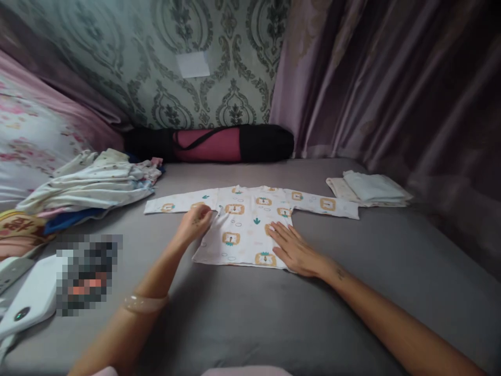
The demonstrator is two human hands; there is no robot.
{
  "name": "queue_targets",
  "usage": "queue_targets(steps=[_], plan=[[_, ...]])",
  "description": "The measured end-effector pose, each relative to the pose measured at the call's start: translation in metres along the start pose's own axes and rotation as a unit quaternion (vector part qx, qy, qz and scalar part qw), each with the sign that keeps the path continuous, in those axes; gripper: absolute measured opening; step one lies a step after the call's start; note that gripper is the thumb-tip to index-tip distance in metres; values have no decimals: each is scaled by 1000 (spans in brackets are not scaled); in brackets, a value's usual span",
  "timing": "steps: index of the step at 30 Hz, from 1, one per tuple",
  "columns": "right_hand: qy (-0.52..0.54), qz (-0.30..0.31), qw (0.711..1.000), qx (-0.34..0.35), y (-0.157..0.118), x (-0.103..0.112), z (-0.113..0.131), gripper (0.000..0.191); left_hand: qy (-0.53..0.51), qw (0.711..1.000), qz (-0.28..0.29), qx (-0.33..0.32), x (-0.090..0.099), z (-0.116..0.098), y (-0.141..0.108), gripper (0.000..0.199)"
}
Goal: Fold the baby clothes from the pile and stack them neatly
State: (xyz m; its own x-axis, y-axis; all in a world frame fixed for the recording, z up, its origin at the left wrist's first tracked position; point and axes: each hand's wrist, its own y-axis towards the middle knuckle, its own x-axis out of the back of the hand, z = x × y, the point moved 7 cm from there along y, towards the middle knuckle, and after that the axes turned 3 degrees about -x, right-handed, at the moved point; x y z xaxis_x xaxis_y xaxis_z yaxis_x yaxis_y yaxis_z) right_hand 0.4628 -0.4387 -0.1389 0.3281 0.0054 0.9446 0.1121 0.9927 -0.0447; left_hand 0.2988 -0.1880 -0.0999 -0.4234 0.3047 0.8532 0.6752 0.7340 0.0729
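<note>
A small white long-sleeved shirt (245,224) with an orange lion print lies spread on the grey sheet, its sleeves stretched out to both sides. At the left underarm of the garment, my left hand (195,222) has its fingers closed in a pinch on the cloth, which puckers there. My right hand (295,248) rests flat on the shirt's lower right side, fingers stretched out together and holding nothing. Part of the right side seam is hidden under that hand.
A loose heap of clothes (105,180) lies to the left, and folded clothes (373,188) are stacked at the right. Along the wall stretches a black and red long bag (211,144). A white device (35,297) sits at the near left on the grey sheet (391,266).
</note>
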Motion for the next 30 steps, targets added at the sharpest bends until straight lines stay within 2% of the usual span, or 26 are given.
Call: queue_targets(steps=[2, 5, 10, 14, 19, 23, 25, 27, 29, 30], plan=[[8, 16, 1000, 6, -16, 0, 7, 56, 13, 1000, 8, 24, 5, 20, -12, 31], [4, 31, 999, 10, -37, -1, 18, 55, -2, 999, 40, 35, 4, 33, -30, 35], [8, 45, 999, -3, -65, 0, 29, 56, -25, 995, 93, 41, -5, 32, -57, 40], [17, 14, 999, -24, -79, 3, 25, 52, -42, 993, 105, 33, -12, 28, -74, 41], [24, -45, 998, -38, -85, 17, 19, 37, -49, 993, 102, 27, -13, 31, -83, 44], [37, -25, 999, -32, -80, 30, 21, 32, -39, 991, 125, 20, -13, 38, -86, 42], [40, -16, 998, -42, -75, 35, 21, 32, -26, 993, 115, 3, -10, 38, -87, 40], [43, -24, 997, -52, -68, 40, 21, 29, -3, 997, 66, -39, -3, 29, -87, 39], [51, -33, 997, -40, -61, 41, 27, 24, 10, 994, 25, -110, 1, 7, -90, 36], [54, -33, 998, -29, -57, 40, 30, 24, 6, 988, 29, -151, -1, -6, -92, 34]])
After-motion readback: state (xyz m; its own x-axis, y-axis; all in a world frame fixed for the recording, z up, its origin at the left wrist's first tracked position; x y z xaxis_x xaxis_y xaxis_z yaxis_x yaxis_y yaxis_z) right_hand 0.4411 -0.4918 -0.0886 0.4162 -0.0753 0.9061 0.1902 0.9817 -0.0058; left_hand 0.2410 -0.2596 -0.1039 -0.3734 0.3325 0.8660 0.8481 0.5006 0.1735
